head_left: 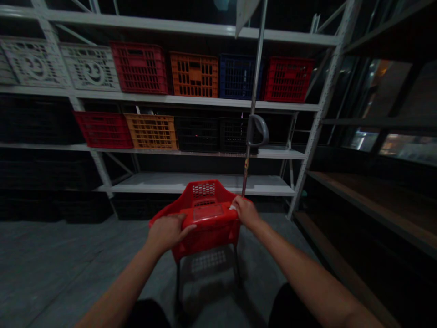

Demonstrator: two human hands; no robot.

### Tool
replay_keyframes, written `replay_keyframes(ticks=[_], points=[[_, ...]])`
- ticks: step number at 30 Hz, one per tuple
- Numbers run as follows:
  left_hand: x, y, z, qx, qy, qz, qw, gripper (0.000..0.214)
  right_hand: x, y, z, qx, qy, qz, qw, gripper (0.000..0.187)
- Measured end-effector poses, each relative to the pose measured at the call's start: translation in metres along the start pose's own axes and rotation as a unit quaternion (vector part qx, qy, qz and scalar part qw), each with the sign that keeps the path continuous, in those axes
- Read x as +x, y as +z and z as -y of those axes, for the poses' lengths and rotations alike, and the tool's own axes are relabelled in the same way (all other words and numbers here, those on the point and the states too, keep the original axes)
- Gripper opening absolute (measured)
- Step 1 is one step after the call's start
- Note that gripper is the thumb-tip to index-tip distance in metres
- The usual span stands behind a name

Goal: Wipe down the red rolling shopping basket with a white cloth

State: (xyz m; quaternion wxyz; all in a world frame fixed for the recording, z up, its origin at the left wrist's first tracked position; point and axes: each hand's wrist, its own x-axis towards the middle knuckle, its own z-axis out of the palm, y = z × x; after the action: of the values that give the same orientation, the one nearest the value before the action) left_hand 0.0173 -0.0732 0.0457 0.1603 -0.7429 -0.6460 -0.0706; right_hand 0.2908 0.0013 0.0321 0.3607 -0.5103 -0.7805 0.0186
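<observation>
A small red shopping cart (208, 237) stands on the floor in front of me, its handle side facing me. My left hand (169, 230) rests over the left end of its handle, fingers curled across the top and thumb lying along the near side. At the right end, my right hand (244, 212) is closed round the handle, with a small white bit (232, 207) at its fingertips that I cannot make out. A clear panel (208, 212) sits on the handle between the hands. A metal pole (254, 91) with a grey loop (258, 130) rises beside my right hand.
Ahead stands a white metal rack (201, 101) holding red (288, 79), orange (194, 75), blue (239, 77), yellow (152, 132), white (90, 68) and black crates (197, 134). Dark shelving (375, 200) runs along the right. Grey concrete floor (68, 264) lies to the left.
</observation>
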Motion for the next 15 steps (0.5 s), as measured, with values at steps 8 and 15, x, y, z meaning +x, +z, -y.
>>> replay_keyframes(ticks=[8,15], points=[[0.003,0.005,0.001,-0.026,0.024,-0.019,0.999,0.054,-0.04,-0.022,-0.033,0.123,0.023,-0.376,0.918,0.016],[0.005,0.007,0.001,-0.007,0.038,-0.019,0.999,0.052,-0.066,0.06,0.036,0.191,-0.039,-0.284,0.939,0.018]])
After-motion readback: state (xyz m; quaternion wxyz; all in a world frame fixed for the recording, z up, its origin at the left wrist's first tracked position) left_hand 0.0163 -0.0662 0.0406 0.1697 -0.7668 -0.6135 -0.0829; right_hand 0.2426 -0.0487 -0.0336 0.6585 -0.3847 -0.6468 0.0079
